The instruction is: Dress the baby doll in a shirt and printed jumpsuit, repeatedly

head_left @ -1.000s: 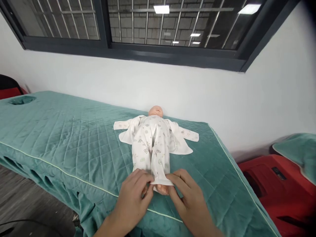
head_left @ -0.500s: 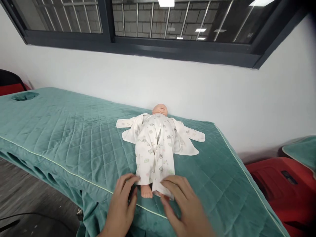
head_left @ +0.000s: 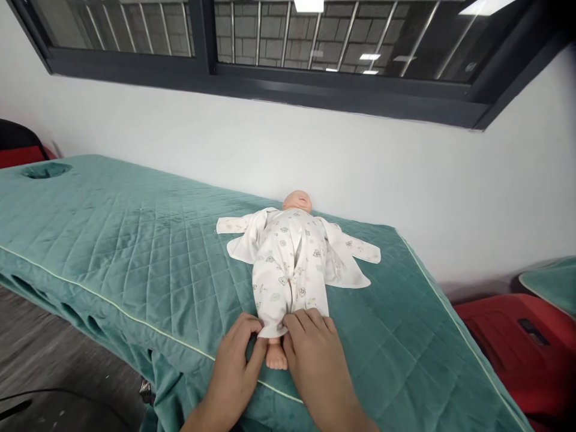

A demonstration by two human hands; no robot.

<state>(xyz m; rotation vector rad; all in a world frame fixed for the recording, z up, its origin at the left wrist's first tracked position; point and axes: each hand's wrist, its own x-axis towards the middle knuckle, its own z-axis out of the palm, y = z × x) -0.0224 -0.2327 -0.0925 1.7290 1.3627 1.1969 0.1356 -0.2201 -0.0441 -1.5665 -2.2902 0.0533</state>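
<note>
A baby doll (head_left: 297,201) lies on its back, its head near the wall. It is dressed in white printed trousers (head_left: 274,276), over a white top (head_left: 344,264) whose sleeves spread out to both sides. My left hand (head_left: 237,363) pinches the left edge of the trouser cuff on the leg at image left. On the same cuff's other edge, my right hand (head_left: 317,363) is closed with fingertips on the cloth. Between my hands a bare doll foot (head_left: 276,356) sticks out below the cuff. The doll's other foot is hidden behind my right hand.
The doll rests on a bed with a green quilted cover (head_left: 148,240), which has a face hole (head_left: 47,171) at the far left. A white wall (head_left: 180,132) and a dark-framed window (head_left: 270,90) stand behind. A red plastic chair (head_left: 508,342) is at the right.
My right hand has moved left, from the trouser leg at image right to the cuff of the other leg. My left hand has shifted slightly right, staying at that cuff.
</note>
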